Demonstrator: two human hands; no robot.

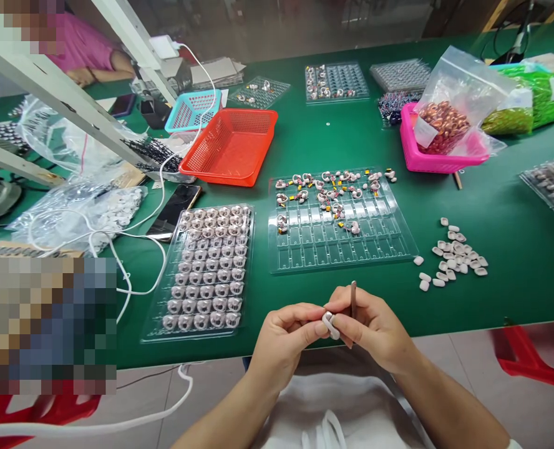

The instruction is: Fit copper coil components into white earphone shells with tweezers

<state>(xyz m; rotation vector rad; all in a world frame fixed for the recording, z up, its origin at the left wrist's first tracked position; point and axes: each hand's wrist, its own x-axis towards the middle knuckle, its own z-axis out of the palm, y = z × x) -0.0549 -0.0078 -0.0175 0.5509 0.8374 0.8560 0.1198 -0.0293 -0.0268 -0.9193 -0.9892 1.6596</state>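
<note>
My left hand [290, 340] pinches a small white curved part [330, 325], which looks like an earphone shell, between thumb and fingers. On its other side, my right hand [375, 327] grips the same part. A thin metal tool [353, 299], perhaps tweezers, stands up between the fingers of my right hand. Just beyond my hands lies a clear compartment tray [300, 252], its far rows holding several white parts with small yellow tabs. Loose white caps [459, 255] are scattered to the right. A second clear tray [153, 318] on the left carries rows of pinkish-grey shells.
A red basket [258, 146] and a turquoise basket [169, 121] stand beyond the left tray. Right of them, a pink basket [410, 149] holds a bag of copper-coloured pieces. A phone [174, 212] and white cable [160, 274] lie left. Another person's arm [99, 72] rests at the far left.
</note>
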